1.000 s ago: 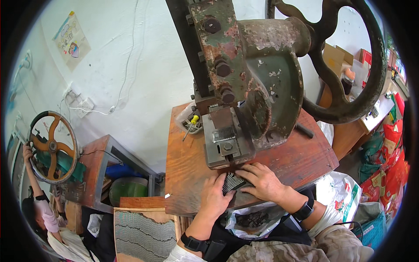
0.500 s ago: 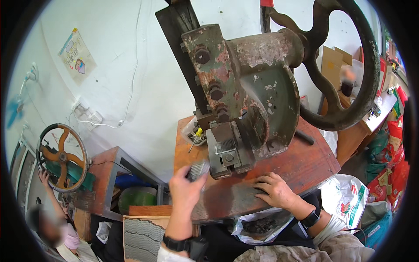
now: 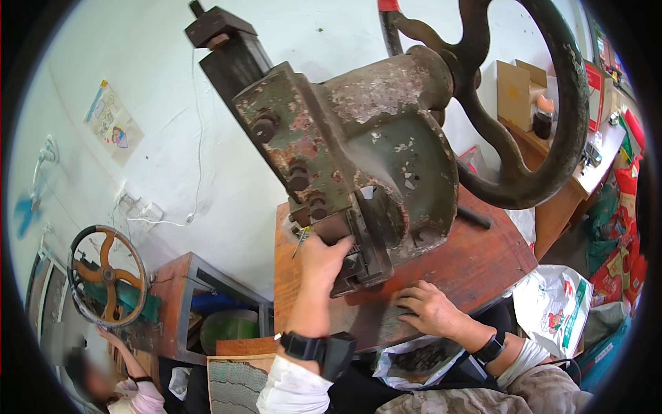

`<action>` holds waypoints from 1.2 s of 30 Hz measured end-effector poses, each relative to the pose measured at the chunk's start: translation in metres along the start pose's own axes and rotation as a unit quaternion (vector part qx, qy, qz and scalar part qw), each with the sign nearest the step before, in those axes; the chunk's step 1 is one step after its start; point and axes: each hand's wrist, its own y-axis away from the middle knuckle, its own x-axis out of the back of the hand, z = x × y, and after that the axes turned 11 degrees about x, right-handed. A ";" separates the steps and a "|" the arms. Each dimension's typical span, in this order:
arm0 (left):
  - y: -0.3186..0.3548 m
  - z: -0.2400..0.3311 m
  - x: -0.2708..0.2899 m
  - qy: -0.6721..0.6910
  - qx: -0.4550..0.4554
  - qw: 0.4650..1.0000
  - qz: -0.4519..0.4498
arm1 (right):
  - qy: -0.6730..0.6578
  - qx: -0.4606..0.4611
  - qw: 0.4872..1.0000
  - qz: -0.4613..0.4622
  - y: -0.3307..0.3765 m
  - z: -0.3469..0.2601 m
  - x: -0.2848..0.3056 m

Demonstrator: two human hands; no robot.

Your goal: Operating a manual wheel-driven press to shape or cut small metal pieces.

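On wooden table [image 3: 483, 259], hands [image 3: 321, 259] touch press [image 3: 358, 172].

A rusty green press [image 3: 358, 159] with a large dark handwheel [image 3: 545, 103] stands on a wooden worktop [image 3: 476, 259]. The left hand [image 3: 321, 259] reaches up to the left side of the press base, fingers against the metal. The right hand [image 3: 427, 310] lies flat on the worktop, just in front of the press. A white bag [image 3: 552, 303] lies at right.

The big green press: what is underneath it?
The press stands on a reddish wooden table. The right hand lies flat on the wood; the left hand covers the die area.
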 end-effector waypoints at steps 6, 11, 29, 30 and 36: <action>-0.017 -0.044 0.016 0.020 -0.083 0.996 -0.031 | 0.000 0.002 1.000 -0.010 -0.002 -0.003 0.000; -0.013 -0.050 0.001 -0.109 -0.105 0.986 0.073 | -0.077 -0.027 0.991 0.103 -0.024 -0.001 0.010; -0.018 -0.060 -0.002 -0.128 -0.214 0.967 0.053 | -0.003 -0.118 0.983 0.138 -0.141 0.035 -0.014; -0.018 -0.059 -0.005 -0.124 -0.218 0.967 0.049 | 0.003 -0.120 0.983 0.140 -0.138 0.032 -0.009; -0.012 -0.065 0.009 -0.061 -0.130 0.986 0.083 | 0.234 0.176 0.940 0.175 -0.117 -0.042 0.153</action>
